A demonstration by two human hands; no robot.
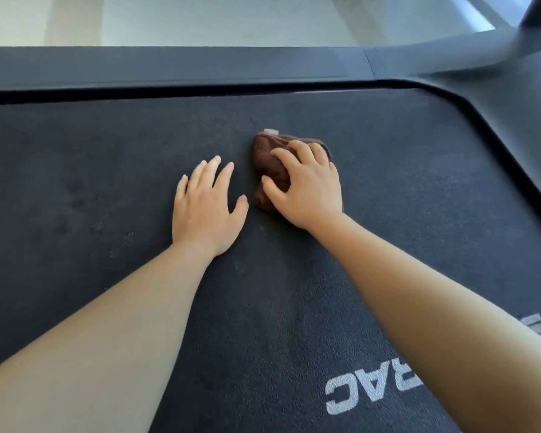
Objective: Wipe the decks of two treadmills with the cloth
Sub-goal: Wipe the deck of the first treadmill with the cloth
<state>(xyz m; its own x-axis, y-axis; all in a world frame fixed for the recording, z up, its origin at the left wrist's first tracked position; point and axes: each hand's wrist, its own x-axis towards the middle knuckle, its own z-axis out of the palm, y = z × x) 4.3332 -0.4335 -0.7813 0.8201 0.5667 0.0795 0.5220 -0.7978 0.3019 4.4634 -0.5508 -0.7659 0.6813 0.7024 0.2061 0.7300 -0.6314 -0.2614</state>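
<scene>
Deck [394, 220] grainy, black; left hand [205, 207] flat, empty; right hand [310, 189] clutches bunched brown cloth [267, 157].

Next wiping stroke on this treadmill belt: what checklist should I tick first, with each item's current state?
1. Grip: the right hand holds the cloth, fingers curled over it: ok.
2. Contact: the cloth rests on the belt: ok.
3. Support: the left hand lies flat on the belt, apart from the cloth: ok.
4. Coverage: the smudges beyond the left hand are wiped: not ok.
5. Cloth dampness: cannot tell.
</scene>
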